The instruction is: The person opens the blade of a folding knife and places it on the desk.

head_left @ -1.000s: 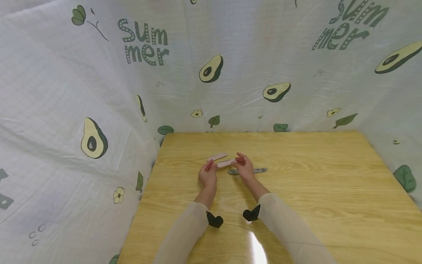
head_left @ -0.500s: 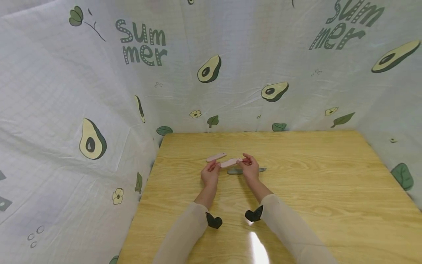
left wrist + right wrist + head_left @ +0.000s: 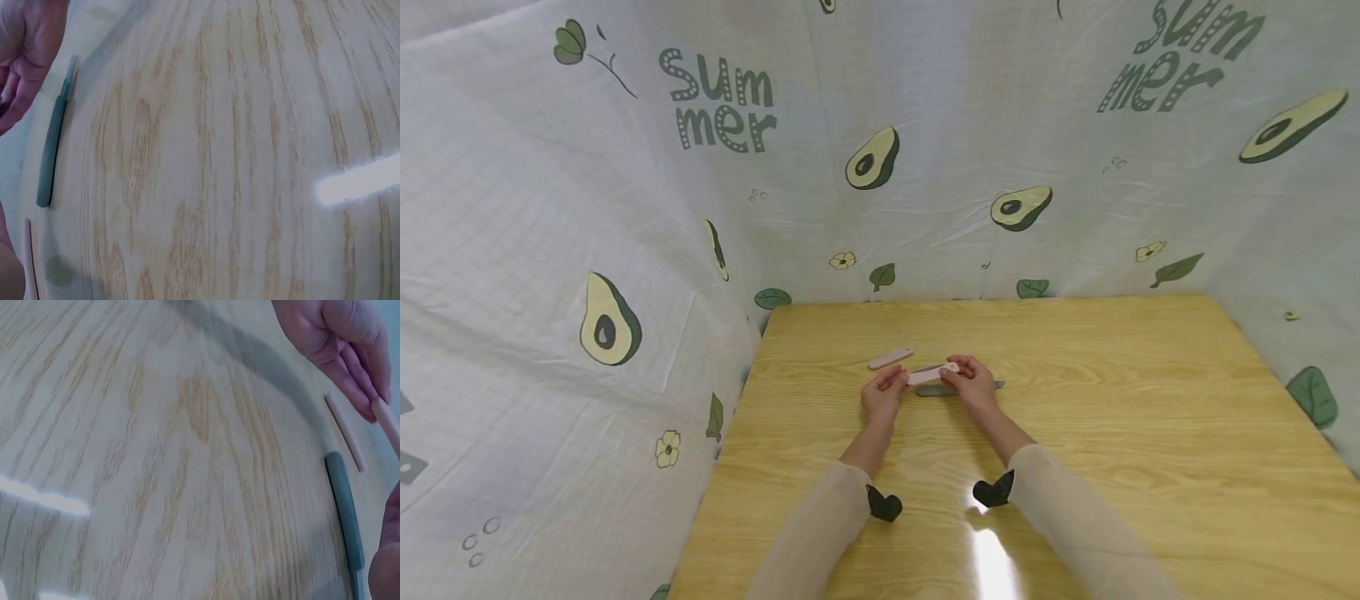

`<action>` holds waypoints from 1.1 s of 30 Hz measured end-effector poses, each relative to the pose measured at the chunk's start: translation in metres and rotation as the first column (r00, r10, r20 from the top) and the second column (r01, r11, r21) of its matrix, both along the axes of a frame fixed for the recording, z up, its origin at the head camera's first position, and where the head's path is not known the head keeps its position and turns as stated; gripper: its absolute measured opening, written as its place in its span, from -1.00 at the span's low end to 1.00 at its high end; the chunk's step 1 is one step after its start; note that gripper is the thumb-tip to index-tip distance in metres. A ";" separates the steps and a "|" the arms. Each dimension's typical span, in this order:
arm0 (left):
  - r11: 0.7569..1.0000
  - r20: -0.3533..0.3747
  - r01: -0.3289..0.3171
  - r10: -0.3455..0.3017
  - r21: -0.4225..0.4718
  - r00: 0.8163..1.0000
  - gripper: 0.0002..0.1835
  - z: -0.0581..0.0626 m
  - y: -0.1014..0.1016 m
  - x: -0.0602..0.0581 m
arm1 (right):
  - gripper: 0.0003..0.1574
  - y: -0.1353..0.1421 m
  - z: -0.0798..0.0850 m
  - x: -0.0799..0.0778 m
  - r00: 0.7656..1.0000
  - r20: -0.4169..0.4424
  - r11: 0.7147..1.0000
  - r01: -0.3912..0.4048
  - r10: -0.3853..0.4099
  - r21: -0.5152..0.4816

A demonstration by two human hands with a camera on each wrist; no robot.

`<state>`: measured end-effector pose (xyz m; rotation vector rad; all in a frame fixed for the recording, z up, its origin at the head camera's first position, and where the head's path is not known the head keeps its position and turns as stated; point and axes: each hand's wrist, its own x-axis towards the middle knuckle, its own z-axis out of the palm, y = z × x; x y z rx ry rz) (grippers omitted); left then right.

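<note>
1. Your left grip [image 3: 882,396] pinches the left end of the pink bar [image 3: 931,376]; between thumb and fingers there is only the thickness of this bar.
2. Your right grip [image 3: 973,385] is also nearly closed, and it holds the right end of the same bar.
3. The bar is between your two grips, and appears to be a little above the counter [image 3: 1112,400], nearer to its left edge than to its right edge.
4. Probably you hold it by both ends so that it cannot turn, and so that its middle is free to look at. A thin dark line shows along its far side, too small to identify.
5. The spare bar [image 3: 891,358], also pink, lies beyond your left grip, toward the far left corner, perhaps put there to be out of the way.
6. The knife [image 3: 934,390] lies partly behind your right grip, with its thin end toward the right edge; probably it was laid so to be near.
7. No container can be seen; these two lie directly on the counter.
</note>
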<state>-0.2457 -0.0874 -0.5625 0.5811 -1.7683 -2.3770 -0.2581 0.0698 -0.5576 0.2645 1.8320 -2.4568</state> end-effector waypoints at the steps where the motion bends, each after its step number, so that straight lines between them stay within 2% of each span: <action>1: 1.000 0.010 0.029 -0.029 0.007 1.000 -0.64 0.003 0.000 0.002 | -0.52 0.002 0.000 0.001 1.000 -0.010 1.000 -0.021 0.021 0.001; 4: 0.995 0.036 0.095 -0.096 0.027 0.995 -0.61 0.004 -0.001 0.003 | -0.56 0.008 -0.001 0.004 0.997 -0.030 0.997 -0.074 0.074 0.005; 8: 0.994 0.026 0.109 -0.109 0.011 0.994 -0.63 0.001 0.002 0.004 | -0.55 0.020 -0.003 0.009 0.980 -0.037 0.981 -0.194 0.194 0.011; 11: 0.992 -0.003 0.128 -0.128 -0.012 0.992 -0.67 0.000 0.004 0.007 | -0.56 0.031 -0.006 0.013 0.948 -0.020 0.948 -0.316 0.317 0.035; 14: 0.983 -0.021 0.181 -0.182 -0.030 0.983 -0.68 -0.001 0.006 0.011 | -0.59 0.038 -0.008 0.017 0.920 -0.005 0.919 -0.391 0.392 0.056; 18: 0.964 -0.019 0.263 -0.264 -0.040 0.964 -0.70 -0.003 0.007 0.015 | -0.58 0.044 -0.010 0.021 0.907 -0.015 0.905 -0.419 0.421 0.066; 22: 0.943 0.008 0.329 -0.329 -0.056 0.944 -0.71 -0.005 0.007 0.016 | -0.57 0.048 -0.012 0.022 0.909 -0.010 0.907 -0.414 0.416 0.074; 25: 0.930 0.028 0.361 -0.359 -0.067 0.933 -0.71 -0.007 0.007 0.016 | -0.55 0.051 -0.012 0.023 0.908 -0.009 0.905 -0.417 0.419 0.079; 28: 0.922 0.042 0.382 -0.380 -0.069 0.924 -0.72 -0.008 0.007 0.016 | -0.52 0.053 -0.013 0.024 0.897 -0.019 0.894 -0.439 0.442 0.091; 33: 0.908 0.054 0.417 -0.415 -0.043 0.908 -0.71 -0.008 0.007 0.017 | -0.55 0.054 -0.015 0.027 0.886 -0.022 0.883 -0.460 0.463 0.091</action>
